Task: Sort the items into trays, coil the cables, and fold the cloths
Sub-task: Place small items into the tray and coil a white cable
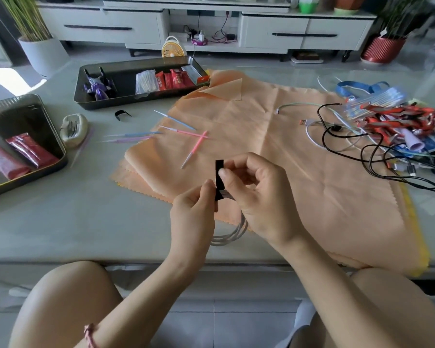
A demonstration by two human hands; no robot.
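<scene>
L hand [194,207] pinches the bottom of the black strap [219,169]; R hand [259,197] pinches it higher up w/ thumb & fingers. Strap stands upright btwn them, free end on top, nearer R. 1 white cable coil [232,234] loops out just below both hands, by the table's [86,222] front edge. 2 trays [136,101] towards the left edge; tangled cables [377,156] at right edge, too knotted to count.

no text, brand or number can be read anywhere. the red packets [171,80] in the far tray [126,74] carry pale print, but it is too blurred to make out.
</scene>
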